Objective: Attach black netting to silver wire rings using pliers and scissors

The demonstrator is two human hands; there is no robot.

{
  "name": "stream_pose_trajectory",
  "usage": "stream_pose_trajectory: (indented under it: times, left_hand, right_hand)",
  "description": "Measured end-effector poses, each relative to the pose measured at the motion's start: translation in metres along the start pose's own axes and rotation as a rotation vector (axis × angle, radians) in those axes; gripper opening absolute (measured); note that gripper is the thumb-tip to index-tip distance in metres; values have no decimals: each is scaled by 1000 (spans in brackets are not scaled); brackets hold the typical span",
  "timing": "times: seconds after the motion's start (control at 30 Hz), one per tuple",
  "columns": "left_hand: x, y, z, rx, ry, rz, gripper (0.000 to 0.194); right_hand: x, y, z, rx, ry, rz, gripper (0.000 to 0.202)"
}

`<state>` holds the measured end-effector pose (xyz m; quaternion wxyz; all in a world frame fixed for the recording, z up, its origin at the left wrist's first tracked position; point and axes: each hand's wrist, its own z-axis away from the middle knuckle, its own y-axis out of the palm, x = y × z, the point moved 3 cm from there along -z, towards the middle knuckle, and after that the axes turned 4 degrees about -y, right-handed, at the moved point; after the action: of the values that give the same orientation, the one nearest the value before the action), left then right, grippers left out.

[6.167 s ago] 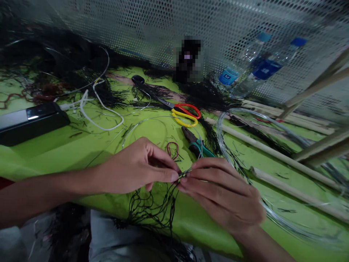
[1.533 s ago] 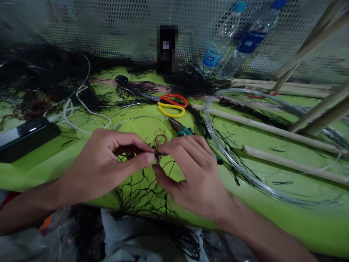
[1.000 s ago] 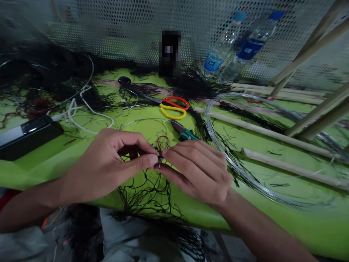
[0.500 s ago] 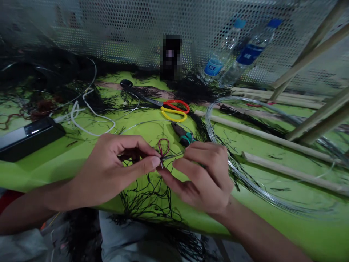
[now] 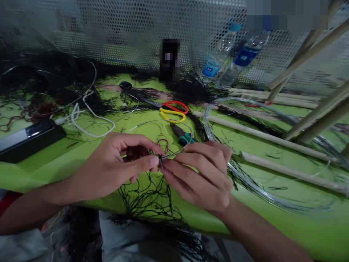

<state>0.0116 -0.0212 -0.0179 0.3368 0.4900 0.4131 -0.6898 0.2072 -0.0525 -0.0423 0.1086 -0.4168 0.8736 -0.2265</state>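
My left hand [image 5: 117, 169] pinches a knotted bundle of black cord between thumb and index finger at the middle of the view. Close beside it, my right hand [image 5: 203, 174] has its fingers together on the wire at the same knot. A thin silvery wire [image 5: 174, 154] runs from the knot under the right fingers. Behind the knot stands a small dark red loop [image 5: 163, 141]. Black netting [image 5: 149, 196] hangs below both hands over the table edge. Just beyond the right hand lie pliers [image 5: 180, 134] with green handles.
Scissors [image 5: 173, 111] with red and yellow handles lie behind the pliers. A wire coil [image 5: 253, 185] and wooden sticks [image 5: 286, 171] cover the right side. Two bottles [image 5: 211, 69] lean at the back. At left are a white cable [image 5: 94, 133] and a black box [image 5: 32, 140].
My right fingers have closed in toward the knot and straightened along the wire. The red loop sits lower and looks smaller. The view has shifted slightly.
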Motion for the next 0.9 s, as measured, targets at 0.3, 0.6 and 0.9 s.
stream_pose_trajectory:
  times: [0.3,0.6,0.9]
  left_hand:
    - [-6,2,-1,-123,180,-155,5]
    - [-2,3,-2,-87,62,-25,13]
    - [-2,1,-1,-12,-66,64,12]
  right_hand:
    - [5,-7,-13,74,239,-141,16]
    - [8,-4,-5,46,236,-163,19]
    - [-1,-4,-6,39,-7,-15,14]
